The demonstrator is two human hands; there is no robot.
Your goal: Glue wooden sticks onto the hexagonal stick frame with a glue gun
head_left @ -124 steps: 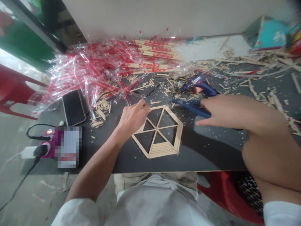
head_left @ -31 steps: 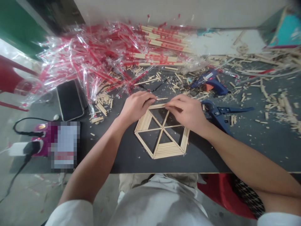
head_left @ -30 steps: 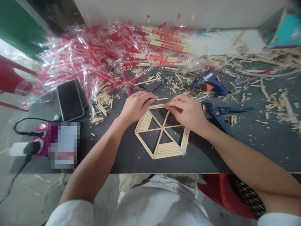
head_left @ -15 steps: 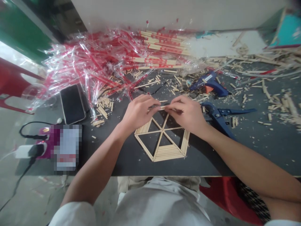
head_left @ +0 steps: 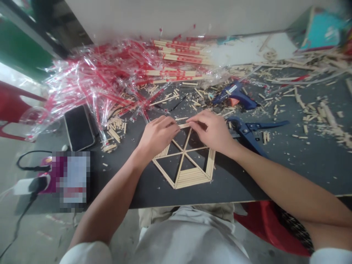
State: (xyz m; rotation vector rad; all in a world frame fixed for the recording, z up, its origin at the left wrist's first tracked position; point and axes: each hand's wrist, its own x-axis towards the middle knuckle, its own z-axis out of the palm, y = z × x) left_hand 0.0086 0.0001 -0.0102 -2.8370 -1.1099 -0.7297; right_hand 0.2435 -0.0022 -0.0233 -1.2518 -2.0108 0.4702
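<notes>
A hexagonal frame of thin wooden sticks [head_left: 183,151] lies flat on the dark table, its spokes meeting in the middle. Rows of sticks fill part of the lower right, right and left sections. At the frame's far side, a short wooden stick [head_left: 184,125] shows between my hands, just inside the outer edge stick. My left hand [head_left: 160,135] is closed over its left end, the fingertips partly hidden. Thumb and fingers of my right hand [head_left: 212,131] pinch its right end. Both hands cover parts of the frame's upper sections.
Blue pliers [head_left: 249,132] and a blue glue gun [head_left: 236,95] lie right of my hands among stick offcuts. Clear-and-red wrappers [head_left: 110,77] pile up behind, beside packaged sticks [head_left: 178,51]. A dark phone [head_left: 79,128] and a purple power strip [head_left: 45,172] are at left.
The view has shifted, so the table's things appear farther left. Both hands stay at the frame's far side with the short stick; my left fingers now lie lower over its end.
</notes>
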